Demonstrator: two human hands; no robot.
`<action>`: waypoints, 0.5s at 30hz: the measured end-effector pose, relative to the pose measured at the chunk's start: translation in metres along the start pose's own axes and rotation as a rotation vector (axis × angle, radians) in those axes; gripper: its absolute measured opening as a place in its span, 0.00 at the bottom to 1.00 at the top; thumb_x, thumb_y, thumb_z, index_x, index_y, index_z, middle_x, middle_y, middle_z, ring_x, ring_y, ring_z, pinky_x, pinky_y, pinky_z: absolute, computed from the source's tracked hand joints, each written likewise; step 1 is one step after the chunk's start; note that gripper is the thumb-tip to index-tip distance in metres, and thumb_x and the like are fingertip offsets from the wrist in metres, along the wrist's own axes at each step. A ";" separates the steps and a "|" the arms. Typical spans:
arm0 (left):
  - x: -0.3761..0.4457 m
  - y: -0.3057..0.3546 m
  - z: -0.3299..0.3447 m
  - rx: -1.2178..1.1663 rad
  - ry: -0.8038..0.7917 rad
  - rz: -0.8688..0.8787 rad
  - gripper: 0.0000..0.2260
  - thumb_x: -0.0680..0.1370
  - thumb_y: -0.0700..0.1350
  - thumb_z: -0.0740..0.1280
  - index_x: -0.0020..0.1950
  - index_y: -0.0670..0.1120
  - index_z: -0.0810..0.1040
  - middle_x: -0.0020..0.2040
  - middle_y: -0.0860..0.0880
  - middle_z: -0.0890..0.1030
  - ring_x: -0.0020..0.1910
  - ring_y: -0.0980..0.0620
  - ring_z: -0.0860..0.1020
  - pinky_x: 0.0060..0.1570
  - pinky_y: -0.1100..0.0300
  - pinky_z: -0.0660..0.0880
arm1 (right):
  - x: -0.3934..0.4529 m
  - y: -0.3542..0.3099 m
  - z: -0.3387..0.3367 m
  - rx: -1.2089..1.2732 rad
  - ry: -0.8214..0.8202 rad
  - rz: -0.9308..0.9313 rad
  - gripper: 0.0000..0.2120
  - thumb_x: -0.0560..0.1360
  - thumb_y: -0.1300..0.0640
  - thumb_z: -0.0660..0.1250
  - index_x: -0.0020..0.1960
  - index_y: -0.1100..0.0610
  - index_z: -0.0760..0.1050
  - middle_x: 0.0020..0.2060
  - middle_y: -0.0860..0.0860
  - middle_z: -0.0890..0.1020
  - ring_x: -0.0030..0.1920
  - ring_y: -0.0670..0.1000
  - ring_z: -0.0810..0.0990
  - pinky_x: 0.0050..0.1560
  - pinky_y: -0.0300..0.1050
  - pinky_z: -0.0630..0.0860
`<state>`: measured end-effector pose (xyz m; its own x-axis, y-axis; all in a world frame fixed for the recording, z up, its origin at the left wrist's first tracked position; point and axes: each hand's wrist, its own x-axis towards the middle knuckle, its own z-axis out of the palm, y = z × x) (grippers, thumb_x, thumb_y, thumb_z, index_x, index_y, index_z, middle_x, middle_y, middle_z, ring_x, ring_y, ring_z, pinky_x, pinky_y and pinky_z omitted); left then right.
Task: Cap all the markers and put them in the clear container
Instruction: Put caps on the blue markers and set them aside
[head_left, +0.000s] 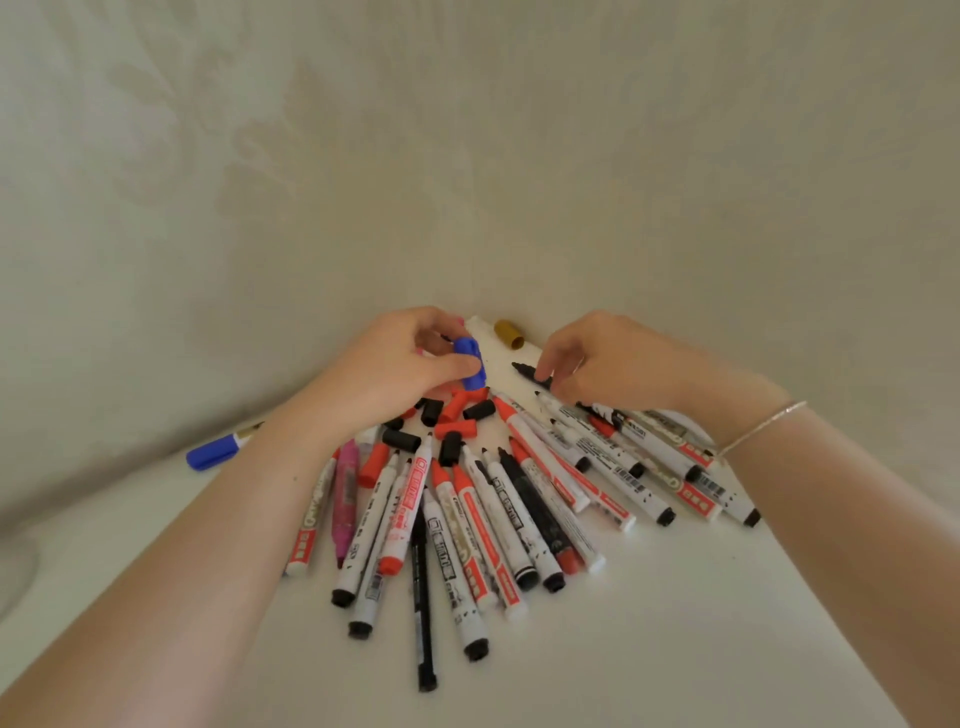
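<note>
Several uncapped markers (470, 525) with red and black tips lie fanned out on the white table (675, 623). Loose red and black caps (457, 415) are heaped at the far end of the fan. My left hand (395, 364) pinches a blue cap (470, 364) above that heap. My right hand (602, 358) has its fingers curled on a black-tipped marker (524, 370) at the far right of the pile. A capped blue marker (215, 451) lies apart at the left. No clear container is in view.
A gold cap (509, 333) lies by the wall behind the hands. A pink marker (345, 493) sits among the left ones. The patterned beige wall (467, 156) rises right behind the table. A bracelet (761, 427) is on my right wrist.
</note>
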<state>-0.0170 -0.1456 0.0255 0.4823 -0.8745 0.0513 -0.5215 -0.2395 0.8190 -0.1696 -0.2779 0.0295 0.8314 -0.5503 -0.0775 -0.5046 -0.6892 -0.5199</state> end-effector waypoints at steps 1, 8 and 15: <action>-0.001 -0.001 0.001 -0.005 -0.007 -0.008 0.10 0.75 0.44 0.71 0.55 0.47 0.78 0.49 0.48 0.84 0.44 0.51 0.84 0.51 0.53 0.81 | -0.001 0.002 -0.001 -0.004 -0.011 0.015 0.11 0.72 0.65 0.66 0.48 0.50 0.79 0.42 0.48 0.80 0.40 0.46 0.78 0.40 0.37 0.73; -0.002 -0.007 0.006 0.024 -0.122 -0.017 0.07 0.77 0.43 0.69 0.53 0.51 0.77 0.47 0.50 0.85 0.43 0.54 0.84 0.48 0.61 0.81 | -0.004 0.025 -0.028 0.172 0.045 0.250 0.10 0.76 0.71 0.59 0.49 0.64 0.78 0.43 0.61 0.84 0.42 0.56 0.83 0.46 0.46 0.81; -0.002 -0.003 0.029 0.212 -0.430 0.052 0.14 0.81 0.44 0.61 0.58 0.61 0.79 0.41 0.60 0.81 0.40 0.50 0.81 0.47 0.57 0.80 | -0.003 0.046 -0.035 -0.034 -0.144 0.381 0.08 0.72 0.67 0.69 0.51 0.66 0.80 0.40 0.59 0.84 0.44 0.55 0.85 0.51 0.52 0.81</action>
<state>-0.0373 -0.1552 0.0063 0.1399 -0.9721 -0.1882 -0.6907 -0.2320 0.6849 -0.2036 -0.3243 0.0360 0.6062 -0.6991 -0.3791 -0.7883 -0.4651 -0.4028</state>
